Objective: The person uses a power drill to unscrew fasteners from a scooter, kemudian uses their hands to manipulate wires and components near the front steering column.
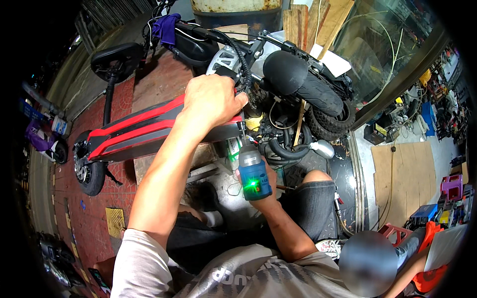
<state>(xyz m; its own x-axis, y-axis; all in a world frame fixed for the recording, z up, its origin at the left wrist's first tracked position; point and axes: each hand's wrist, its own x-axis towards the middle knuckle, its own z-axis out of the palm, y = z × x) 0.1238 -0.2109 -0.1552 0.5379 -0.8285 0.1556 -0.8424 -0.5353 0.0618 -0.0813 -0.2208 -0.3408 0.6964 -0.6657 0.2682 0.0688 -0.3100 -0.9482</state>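
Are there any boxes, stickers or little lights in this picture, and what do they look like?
Cardboard sheet: flat, brown, lying on the floor at the right.
Green-and-white label: small, upright, just under the scooter deck.
Light on the teal power driver: one glowing green dot, in the right hand.
Yellow patch: square, on the red-tiled floor at lower left.

One red-and-black scooter (149, 126), one teal cordless driver (253, 174), two hands, one loose tyre (323, 99).

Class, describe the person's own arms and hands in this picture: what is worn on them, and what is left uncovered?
Both forearms are bare. The left hand and right hand wear no gloves, rings or watch. A short light grey T-shirt sleeve covers the left upper arm.
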